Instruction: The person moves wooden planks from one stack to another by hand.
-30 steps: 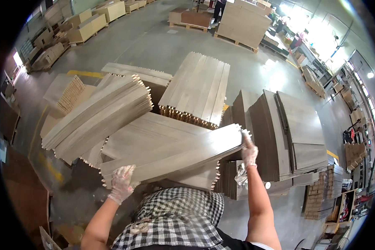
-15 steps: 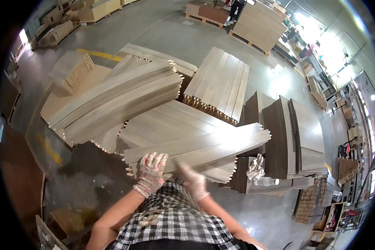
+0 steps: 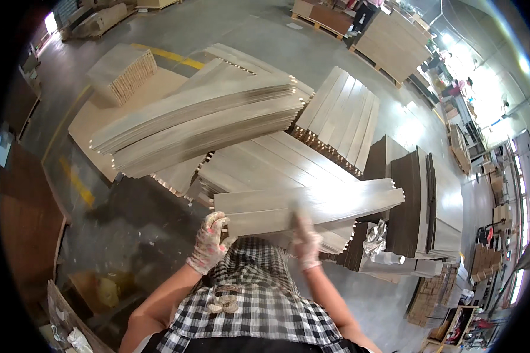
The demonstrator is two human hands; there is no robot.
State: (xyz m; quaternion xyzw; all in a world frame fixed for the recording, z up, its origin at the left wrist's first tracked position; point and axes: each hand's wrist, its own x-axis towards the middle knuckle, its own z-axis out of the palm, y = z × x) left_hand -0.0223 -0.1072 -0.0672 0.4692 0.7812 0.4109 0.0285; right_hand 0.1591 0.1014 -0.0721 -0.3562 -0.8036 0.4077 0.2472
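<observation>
A long, pale flat cardboard bundle (image 3: 318,206) lies across in front of me at waist height. My left hand (image 3: 209,247), in a speckled glove, grips its near left corner. My right hand (image 3: 306,241), also gloved and blurred, presses on the bundle's near edge around its middle. Under the bundle sits a pale cardboard stack (image 3: 265,165) with notched edges.
More stacks of flat cardboard surround me: a large tilted pile (image 3: 200,117) at left, an upright-ribbed stack (image 3: 341,117) behind, dark brown stacks (image 3: 412,206) at right. A crumpled plastic wrap (image 3: 375,235) lies by the dark stack. Pallets (image 3: 388,41) stand on the grey floor farther back.
My right hand came in from the bundle's far right end to its near middle edge. My left hand rose onto the left corner. The view swung left and closer.
</observation>
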